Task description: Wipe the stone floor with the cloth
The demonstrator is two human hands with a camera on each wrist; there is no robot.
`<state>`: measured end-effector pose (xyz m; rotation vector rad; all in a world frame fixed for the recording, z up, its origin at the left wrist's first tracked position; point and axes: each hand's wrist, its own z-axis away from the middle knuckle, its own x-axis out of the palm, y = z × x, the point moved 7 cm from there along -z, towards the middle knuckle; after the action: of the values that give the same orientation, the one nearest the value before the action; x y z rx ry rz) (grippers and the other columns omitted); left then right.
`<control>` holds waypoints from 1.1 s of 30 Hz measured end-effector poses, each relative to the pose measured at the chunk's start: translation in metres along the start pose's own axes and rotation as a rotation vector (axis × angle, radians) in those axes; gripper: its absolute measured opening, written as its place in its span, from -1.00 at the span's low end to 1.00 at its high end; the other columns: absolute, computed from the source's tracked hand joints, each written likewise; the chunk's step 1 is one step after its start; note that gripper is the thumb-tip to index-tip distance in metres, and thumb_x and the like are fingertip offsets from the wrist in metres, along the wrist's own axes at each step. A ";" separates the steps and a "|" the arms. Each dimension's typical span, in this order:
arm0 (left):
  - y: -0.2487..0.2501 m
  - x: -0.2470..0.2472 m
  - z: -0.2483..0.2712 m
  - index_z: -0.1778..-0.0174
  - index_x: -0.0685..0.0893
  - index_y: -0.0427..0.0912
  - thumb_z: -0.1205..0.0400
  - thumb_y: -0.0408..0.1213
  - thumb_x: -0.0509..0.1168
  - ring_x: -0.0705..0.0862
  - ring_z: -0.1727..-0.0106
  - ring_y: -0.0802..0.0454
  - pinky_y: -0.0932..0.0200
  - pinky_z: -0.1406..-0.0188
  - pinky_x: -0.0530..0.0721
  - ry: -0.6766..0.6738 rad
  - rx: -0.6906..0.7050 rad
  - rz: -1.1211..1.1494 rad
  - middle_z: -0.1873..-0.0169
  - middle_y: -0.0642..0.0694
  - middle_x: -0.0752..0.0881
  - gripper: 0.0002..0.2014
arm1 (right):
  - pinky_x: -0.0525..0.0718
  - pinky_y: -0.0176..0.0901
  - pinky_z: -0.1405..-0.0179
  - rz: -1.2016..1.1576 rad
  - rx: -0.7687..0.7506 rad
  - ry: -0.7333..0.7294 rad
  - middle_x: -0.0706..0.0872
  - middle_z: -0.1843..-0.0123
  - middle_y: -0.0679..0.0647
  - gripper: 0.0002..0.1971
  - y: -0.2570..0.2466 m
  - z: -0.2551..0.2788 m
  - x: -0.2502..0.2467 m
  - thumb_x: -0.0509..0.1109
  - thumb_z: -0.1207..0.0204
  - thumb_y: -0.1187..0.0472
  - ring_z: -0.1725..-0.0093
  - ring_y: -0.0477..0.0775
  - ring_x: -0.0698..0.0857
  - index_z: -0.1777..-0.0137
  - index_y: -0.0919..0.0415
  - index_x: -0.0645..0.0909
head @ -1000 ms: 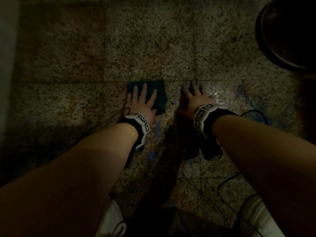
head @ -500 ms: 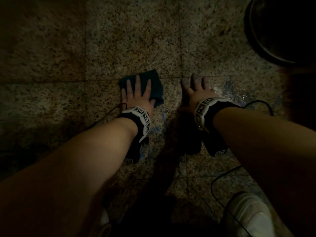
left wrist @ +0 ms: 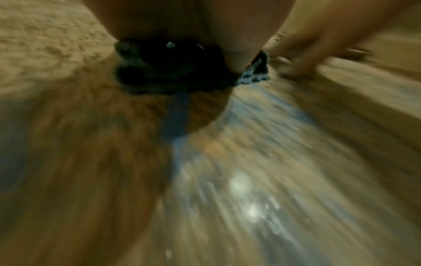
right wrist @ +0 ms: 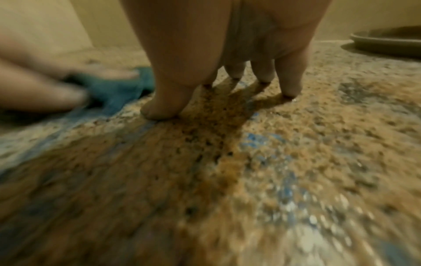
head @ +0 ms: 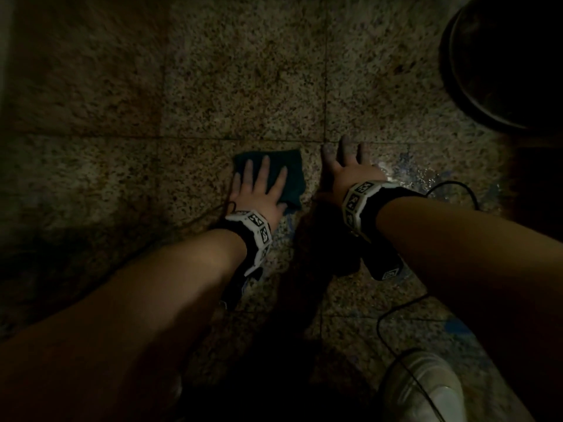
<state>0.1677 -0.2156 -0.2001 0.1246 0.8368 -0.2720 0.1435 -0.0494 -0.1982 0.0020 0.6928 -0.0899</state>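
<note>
I see the left hand (head: 260, 190) lying flat with fingers spread and straight on the dark teal cloth (head: 291, 175), pressing it onto the speckled stone floor (head: 243, 86). Just beside it the right hand (head: 350, 170) rests on bare stone — fingers extended, holding nothing — near a wet, glistening patch (head: 426, 181).

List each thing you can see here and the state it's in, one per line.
cloth: lying flat on the floor, under the left hand.
left hand: fingers straight, pressing on the cloth.
right hand: spread flat, fingertips on bare floor, holding nothing.
stone floor: wet and glistening beside the right hand, with bluish smears.
basin: standing on the floor; contents too dark to tell.
</note>
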 end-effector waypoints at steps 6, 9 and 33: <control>0.008 0.005 0.017 -0.61 -0.39 0.14 -0.77 0.04 -0.11 -0.40 -0.62 -0.22 -0.10 -0.59 -0.28 -0.135 0.000 0.005 -0.59 -0.06 -0.49 -0.36 | 0.36 0.38 -0.47 0.131 -0.074 0.026 -0.38 -0.69 -0.01 -0.12 0.006 0.007 -0.009 0.20 -0.56 -0.31 -0.67 0.30 -0.21 -0.65 -0.20 -0.34; 0.008 0.002 0.016 -0.61 -0.39 0.16 -0.77 0.05 -0.11 -0.39 -0.62 -0.23 -0.12 -0.59 -0.28 -0.161 -0.025 -0.032 -0.60 -0.05 -0.47 -0.37 | 0.28 0.32 -0.52 0.156 -0.099 0.030 -0.34 -0.70 -0.02 -0.14 0.012 0.008 -0.013 0.23 -0.60 -0.23 -0.68 0.25 -0.20 -0.67 -0.15 -0.30; -0.001 -0.042 -0.017 -0.67 -0.22 0.02 -0.70 0.03 0.15 -0.16 -0.67 -0.16 -0.05 -0.64 0.04 0.082 -0.071 0.264 -0.66 -0.13 -0.26 -0.23 | 0.00 0.05 -0.62 -0.081 -0.282 0.305 -0.14 -0.72 0.11 -0.39 0.002 0.017 -0.033 0.06 -0.74 0.05 -0.69 0.19 -0.09 -0.70 0.05 -0.09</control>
<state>0.1284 -0.2045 -0.1798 0.1791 0.8996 0.0109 0.1291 -0.0450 -0.1642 -0.2884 1.0063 -0.0695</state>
